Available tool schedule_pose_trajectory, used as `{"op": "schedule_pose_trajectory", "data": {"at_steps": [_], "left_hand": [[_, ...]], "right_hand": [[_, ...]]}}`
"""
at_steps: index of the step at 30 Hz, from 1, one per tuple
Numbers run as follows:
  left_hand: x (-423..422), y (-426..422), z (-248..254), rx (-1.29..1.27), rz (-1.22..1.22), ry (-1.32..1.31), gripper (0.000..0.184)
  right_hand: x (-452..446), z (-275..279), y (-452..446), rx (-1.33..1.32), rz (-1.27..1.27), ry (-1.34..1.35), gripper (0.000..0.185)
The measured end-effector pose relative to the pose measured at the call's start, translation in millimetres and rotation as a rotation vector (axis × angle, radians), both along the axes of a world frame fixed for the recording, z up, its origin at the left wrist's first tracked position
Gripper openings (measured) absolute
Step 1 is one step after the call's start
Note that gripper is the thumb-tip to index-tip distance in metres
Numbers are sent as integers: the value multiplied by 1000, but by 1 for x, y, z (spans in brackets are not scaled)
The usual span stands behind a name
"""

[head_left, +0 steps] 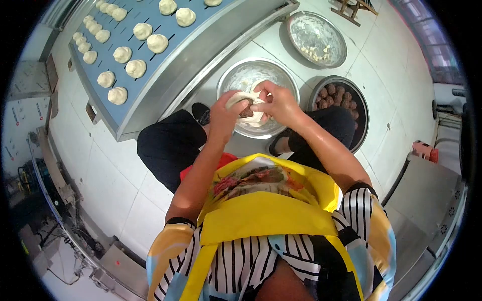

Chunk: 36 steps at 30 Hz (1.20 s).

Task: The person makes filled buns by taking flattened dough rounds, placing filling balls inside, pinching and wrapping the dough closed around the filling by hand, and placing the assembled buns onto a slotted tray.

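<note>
Between my two hands is a piece of white dough (257, 120) around a brown filling ball (247, 108), part of which still shows. My left hand (225, 111) grips the dough's left side, its thumb pressed on the filling. On the other side my right hand (280, 104) pinches the dough edge with thumb and fingers. Both hands are above a metal bowl (232, 75) that has white residue inside. To the right, a dark-rimmed basin (365, 120) holds several brown filling balls (335, 96).
A blue slotted tray surface (120, 22) in a metal frame at upper left carries several finished buns (157, 43). A second metal basin (316, 40) with flour and dough scraps stands on the tiled floor (113, 175). A wooden stool (354, 10) is at the top right.
</note>
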State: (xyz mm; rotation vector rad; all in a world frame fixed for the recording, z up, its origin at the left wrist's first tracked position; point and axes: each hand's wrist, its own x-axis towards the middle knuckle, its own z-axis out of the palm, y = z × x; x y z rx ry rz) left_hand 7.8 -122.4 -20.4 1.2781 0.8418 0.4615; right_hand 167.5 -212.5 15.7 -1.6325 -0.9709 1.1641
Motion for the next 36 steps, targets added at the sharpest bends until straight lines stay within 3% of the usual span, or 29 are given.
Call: {"op": "schedule_pose_trajectory", "data": {"at_steps": [8,11,14,17,20,24,27,33,36], "left_hand": [[-4,6,-4,230,-229,138,34],[-8,22,-21,1127,-461,17,36],[-3,25,0,628,-600,241,42],[10,10,25,-405,86,-37,41],[16,-11,-2,-470,124,-198,46],[10,-9,7,-492,111,-208,41],[10,-7,16,-484,55,-223,39],[4,3,23,-421,-109,-80,40],[7,3,25,-480,-174,-59,39]], "right_hand": [[-7,-6,-4,211,47,-125,10],[-11,-1,-7,327,53,-211,9],[-7,-11,-8,365,66,-340,10],[-7,-1,-3,127,-199,-22,15],[-12,-7,3,122,-312,47,23],[-3,14,-4,74,-39,-86,29],[-4,-3,-5,113,-119,-51,27],[-4,-4,-8,306,-51,-53,17],[-3,-6,-9,303,27,-299,18]]}}
